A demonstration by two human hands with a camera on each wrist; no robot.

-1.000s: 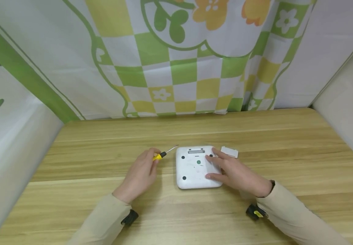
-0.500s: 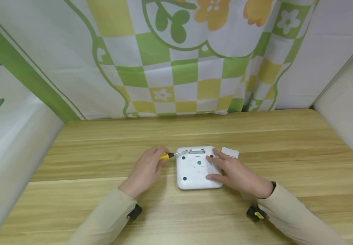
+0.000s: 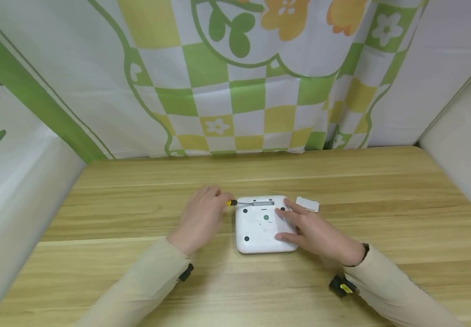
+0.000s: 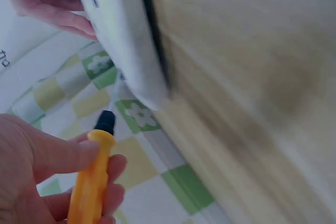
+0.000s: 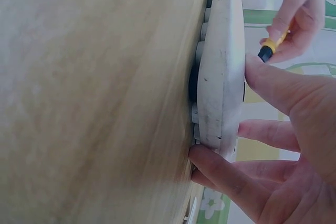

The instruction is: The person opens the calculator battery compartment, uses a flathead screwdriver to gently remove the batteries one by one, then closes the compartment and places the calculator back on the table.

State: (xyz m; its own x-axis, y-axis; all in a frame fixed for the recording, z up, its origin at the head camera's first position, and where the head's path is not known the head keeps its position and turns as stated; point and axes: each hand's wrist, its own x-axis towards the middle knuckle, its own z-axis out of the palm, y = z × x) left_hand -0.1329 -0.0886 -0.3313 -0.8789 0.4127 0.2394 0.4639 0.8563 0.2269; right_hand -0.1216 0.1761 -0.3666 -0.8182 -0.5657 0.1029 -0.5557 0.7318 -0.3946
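A white square device point(image 3: 257, 238) lies on the table with its underside up, showing dark round feet and a narrow open compartment point(image 3: 263, 203) along its far edge. In the right wrist view a row of keys shows beneath it. My left hand point(image 3: 201, 222) grips a yellow screwdriver point(image 4: 93, 174) with a black collar, thumb and fingers wrapped around the handle. Its thin metal shaft reaches right, the tip at the left end of the compartment. My right hand point(image 3: 319, 231) rests over the device's right side, thumb and one finger on the upper face, other fingers at the far right corner.
A small white cover point(image 3: 307, 204) lies just right of the device, near the right fingers. The wooden table point(image 3: 137, 204) ends at a green and yellow checked curtain point(image 3: 245, 113) behind. White walls stand at both sides.
My left hand has moved right and slightly away from me, bringing the screwdriver tip from beside the device to its compartment. The right hand and the device have stayed in place.
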